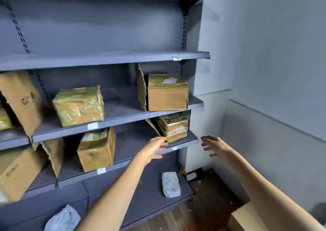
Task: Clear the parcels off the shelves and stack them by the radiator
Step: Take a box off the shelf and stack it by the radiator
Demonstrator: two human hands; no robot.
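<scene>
A grey metal shelving unit (112,119) holds several taped cardboard parcels. One small parcel (173,126) sits at the right end of the lower shelf. My left hand (154,149) is stretched out just in front of its left corner, fingers apart and empty. My right hand (214,147) hovers open to the right of that shelf end, holding nothing. Higher up sit a brown parcel (167,94) and a foil-wrapped parcel (79,105). Another box (97,149) stands further left on the lower shelf. A white padded bag (170,184) lies on the bottom shelf.
More cartons (19,98) lean at the left end of the shelves, and a grey plastic bag (63,220) lies low left. A cardboard box (247,218) stands on the wooden floor at the bottom right, against the pale wall (273,72). The top shelves hold nothing.
</scene>
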